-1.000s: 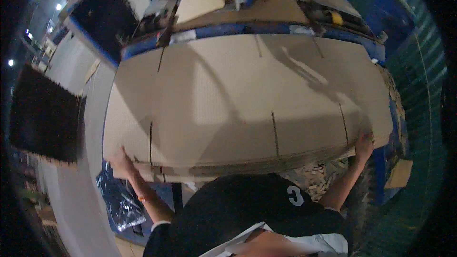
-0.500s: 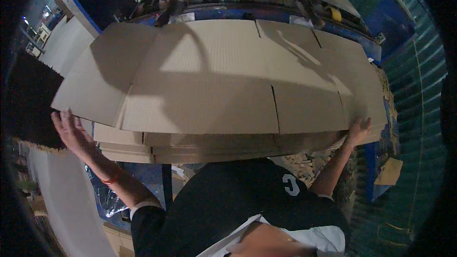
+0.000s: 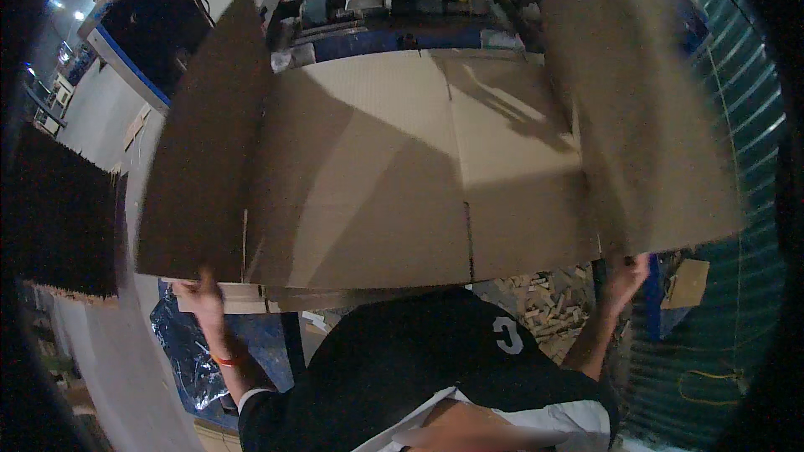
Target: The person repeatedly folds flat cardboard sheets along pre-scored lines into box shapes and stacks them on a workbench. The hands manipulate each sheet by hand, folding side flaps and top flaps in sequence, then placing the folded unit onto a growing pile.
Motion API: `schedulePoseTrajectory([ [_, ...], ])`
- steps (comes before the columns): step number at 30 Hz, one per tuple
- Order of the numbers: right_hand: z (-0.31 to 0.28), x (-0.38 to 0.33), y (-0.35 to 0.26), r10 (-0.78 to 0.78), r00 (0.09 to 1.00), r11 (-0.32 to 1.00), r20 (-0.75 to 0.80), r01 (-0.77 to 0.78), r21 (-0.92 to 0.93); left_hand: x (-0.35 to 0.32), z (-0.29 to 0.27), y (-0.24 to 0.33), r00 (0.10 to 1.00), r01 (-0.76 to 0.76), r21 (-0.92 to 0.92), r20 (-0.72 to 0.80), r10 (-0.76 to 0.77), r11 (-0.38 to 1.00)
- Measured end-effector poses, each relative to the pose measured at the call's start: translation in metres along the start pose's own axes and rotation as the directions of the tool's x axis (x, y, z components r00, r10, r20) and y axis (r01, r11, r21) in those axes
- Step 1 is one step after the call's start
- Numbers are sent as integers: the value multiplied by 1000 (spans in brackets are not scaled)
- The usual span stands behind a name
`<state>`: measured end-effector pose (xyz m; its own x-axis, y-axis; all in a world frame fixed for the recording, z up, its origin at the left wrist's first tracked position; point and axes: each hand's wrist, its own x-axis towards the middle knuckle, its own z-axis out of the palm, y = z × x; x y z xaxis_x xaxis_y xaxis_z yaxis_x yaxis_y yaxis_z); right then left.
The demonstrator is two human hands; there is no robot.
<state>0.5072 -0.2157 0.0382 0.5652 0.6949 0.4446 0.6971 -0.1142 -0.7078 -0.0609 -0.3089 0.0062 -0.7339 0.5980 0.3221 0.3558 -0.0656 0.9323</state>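
Your left hand (image 3: pixel 203 291) grips the bottom edge of the left flap (image 3: pixel 205 151) of a big flat cardboard sheet (image 3: pixel 394 176), fingers closed on it; the flap stands raised and tilted up. Your right hand (image 3: pixel 626 272) pinches the lower edge of the right flap (image 3: pixel 645 117), also lifted and motion-blurred, so the exact finger closure is hard to read. The sheet's middle panels lie flat on a stack of cardboard (image 3: pixel 251 297) in front of your torso, crease lines visible. An orange wristband (image 3: pixel 224 360) sits on your left wrist. Blue plastic wrap (image 3: pixel 188 351) lies on the floor low left, wood scraps (image 3: pixel 544 310) low right, and a blue machine frame (image 3: pixel 368 33) stands behind the sheet.
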Motion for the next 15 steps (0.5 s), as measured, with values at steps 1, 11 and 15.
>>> schedulePoseTrajectory([
  [1,10,-12,4,-242,964,956,111,218,193,-12,13,8,977,-152,40,155,144,988],
  [11,54,-15,14,-671,543,709,505,670,220,-34,103,41,400,-829,245,888,227,503],
  [15,70,1,1,-718,402,615,568,748,248,-14,102,35,394,-852,255,887,240,457],
])
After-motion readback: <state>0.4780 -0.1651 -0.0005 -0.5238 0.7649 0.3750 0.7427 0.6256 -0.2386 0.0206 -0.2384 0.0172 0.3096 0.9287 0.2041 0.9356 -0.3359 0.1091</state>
